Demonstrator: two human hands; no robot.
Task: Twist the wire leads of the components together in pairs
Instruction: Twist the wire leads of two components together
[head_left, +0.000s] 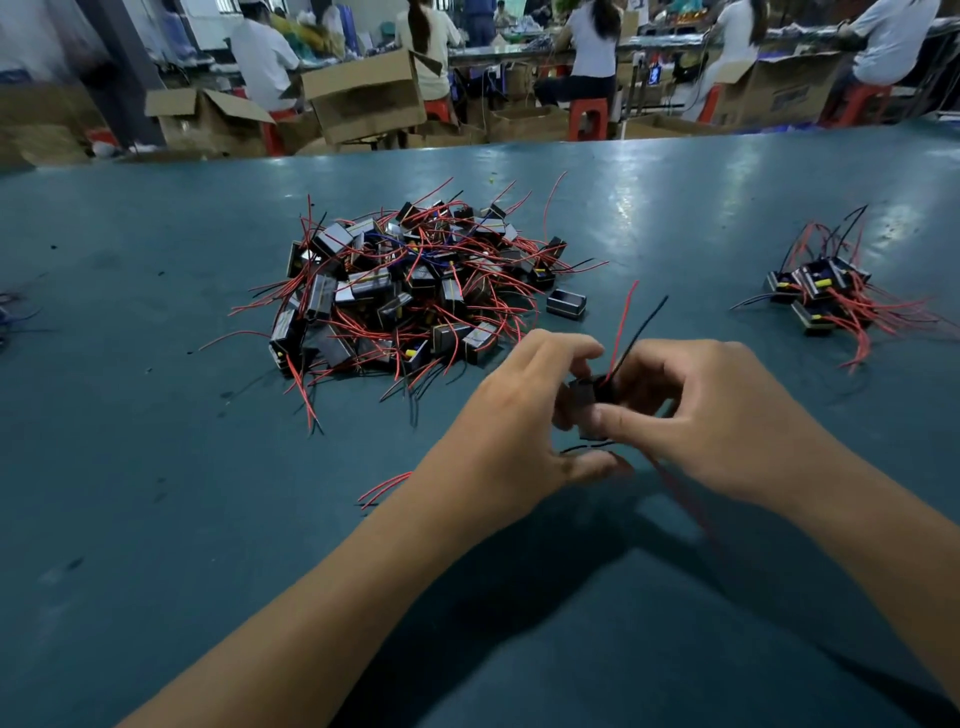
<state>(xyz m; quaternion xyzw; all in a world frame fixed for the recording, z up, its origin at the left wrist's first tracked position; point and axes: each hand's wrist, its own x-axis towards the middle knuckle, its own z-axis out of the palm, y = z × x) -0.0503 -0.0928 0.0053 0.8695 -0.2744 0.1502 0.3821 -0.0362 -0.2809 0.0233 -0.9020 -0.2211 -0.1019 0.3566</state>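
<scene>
Black block of a component sits right between my hands, just above the tabletop, so neither hand has to reach. Left hand has fingers curled round its left side; right hand curls round the right side, thumb pressed across the front. Both grasping the same part. One red lead and one black lead stick up and away from me out of the gap between the hands, long axis running roughly forward and leaning a bit right; they start together at the body and spread apart toward the tips, not yet twisted as far as I can see. That's the pair the next move turns on: my right hand is nearer their base, so I'd judge it does the pinch-and-roll while the left steadies the body. More thin red leads trail out below: one under the right hand toward me, two lying on the tabletop left of my left wrist. Can't tell if they belong to this part. Big pile of the same black blocks with loose red and black leads lies ahead-left of the hands; smaller pile well off to the right.
</scene>
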